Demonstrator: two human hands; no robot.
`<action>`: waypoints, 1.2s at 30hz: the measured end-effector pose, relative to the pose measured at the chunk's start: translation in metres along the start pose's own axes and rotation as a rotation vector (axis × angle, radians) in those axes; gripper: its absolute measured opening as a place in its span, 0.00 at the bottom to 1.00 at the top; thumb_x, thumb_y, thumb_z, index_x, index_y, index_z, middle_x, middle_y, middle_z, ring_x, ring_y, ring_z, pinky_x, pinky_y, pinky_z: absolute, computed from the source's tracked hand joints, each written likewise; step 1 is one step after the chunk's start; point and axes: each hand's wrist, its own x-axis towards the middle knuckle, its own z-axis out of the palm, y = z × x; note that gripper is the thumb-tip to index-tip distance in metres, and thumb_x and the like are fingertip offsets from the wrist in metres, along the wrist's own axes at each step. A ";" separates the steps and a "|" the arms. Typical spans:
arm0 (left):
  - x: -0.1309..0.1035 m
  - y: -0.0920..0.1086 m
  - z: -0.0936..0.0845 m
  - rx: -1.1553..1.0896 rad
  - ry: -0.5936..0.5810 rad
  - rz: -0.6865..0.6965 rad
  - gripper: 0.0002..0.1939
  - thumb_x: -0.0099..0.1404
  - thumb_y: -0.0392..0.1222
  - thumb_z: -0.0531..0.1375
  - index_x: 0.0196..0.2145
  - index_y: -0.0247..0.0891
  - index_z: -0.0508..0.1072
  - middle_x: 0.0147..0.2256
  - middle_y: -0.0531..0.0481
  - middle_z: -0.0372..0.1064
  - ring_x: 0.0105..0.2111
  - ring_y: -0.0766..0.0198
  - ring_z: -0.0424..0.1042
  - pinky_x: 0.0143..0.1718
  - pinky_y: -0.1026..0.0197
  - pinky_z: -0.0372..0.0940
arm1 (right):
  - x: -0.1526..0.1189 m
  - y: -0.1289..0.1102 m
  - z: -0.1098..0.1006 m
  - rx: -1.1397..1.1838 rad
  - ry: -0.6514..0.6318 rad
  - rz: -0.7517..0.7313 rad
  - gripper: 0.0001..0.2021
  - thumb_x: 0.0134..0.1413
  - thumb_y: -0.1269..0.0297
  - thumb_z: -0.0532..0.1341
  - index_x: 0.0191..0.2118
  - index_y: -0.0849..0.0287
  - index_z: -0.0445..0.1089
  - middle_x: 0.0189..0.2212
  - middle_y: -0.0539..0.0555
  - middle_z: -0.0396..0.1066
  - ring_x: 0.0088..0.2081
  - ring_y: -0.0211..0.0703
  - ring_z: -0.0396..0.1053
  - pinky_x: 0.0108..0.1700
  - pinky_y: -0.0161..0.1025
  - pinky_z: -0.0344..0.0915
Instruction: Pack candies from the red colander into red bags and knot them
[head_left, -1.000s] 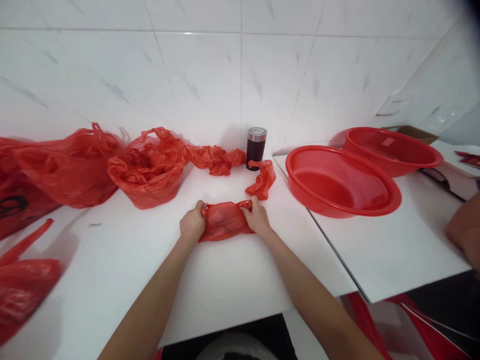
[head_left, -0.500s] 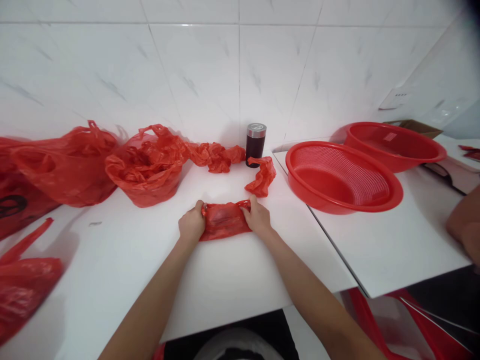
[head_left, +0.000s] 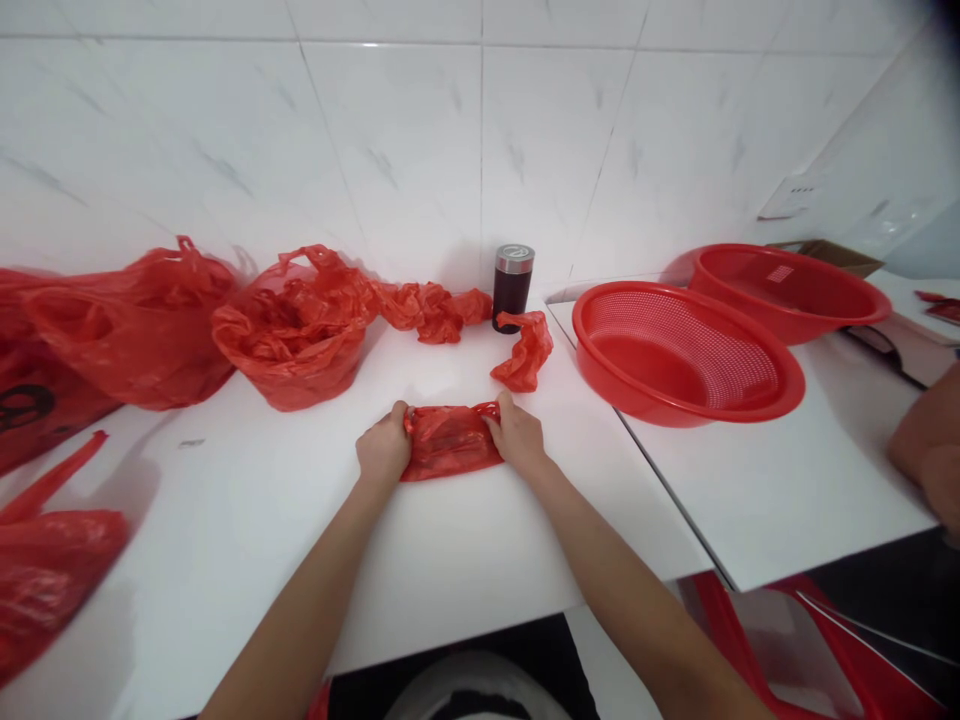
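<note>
A red plastic bag (head_left: pixel 453 445) is stretched flat between my hands, low over the white table (head_left: pixel 450 550). My left hand (head_left: pixel 385 443) is closed on its left top corner, and my right hand (head_left: pixel 517 436) pinches the right top corner. Small loops of the bag poke out by both thumbs. Just beyond my right hand lies a crumpled red plastic bag (head_left: pixel 525 352). Behind that stands a dark tumbler (head_left: pixel 513 290) with a silver lid.
Red bags fill a bag-lined container (head_left: pixel 292 370) at left, with more bags (head_left: pixel 135 340) beside it and crumpled ones (head_left: pixel 431 310) along the wall. Right are a red perforated basket (head_left: pixel 675 400) and a red basin (head_left: pixel 795 325). Another person's arm (head_left: pixel 930 450) rests at the right edge.
Both hands keep their hold on the bag, with almost no movement. The view has shifted very slightly.
</note>
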 end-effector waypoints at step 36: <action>-0.008 0.047 -0.055 -0.326 -0.017 0.459 0.08 0.55 0.36 0.61 0.35 0.43 0.74 0.35 0.48 0.73 0.39 0.53 0.69 0.41 0.54 0.60 | 0.002 -0.005 -0.035 1.048 0.285 0.049 0.19 0.58 0.46 0.56 0.31 0.54 0.51 0.25 0.44 0.56 0.30 0.38 0.68 0.37 0.41 0.72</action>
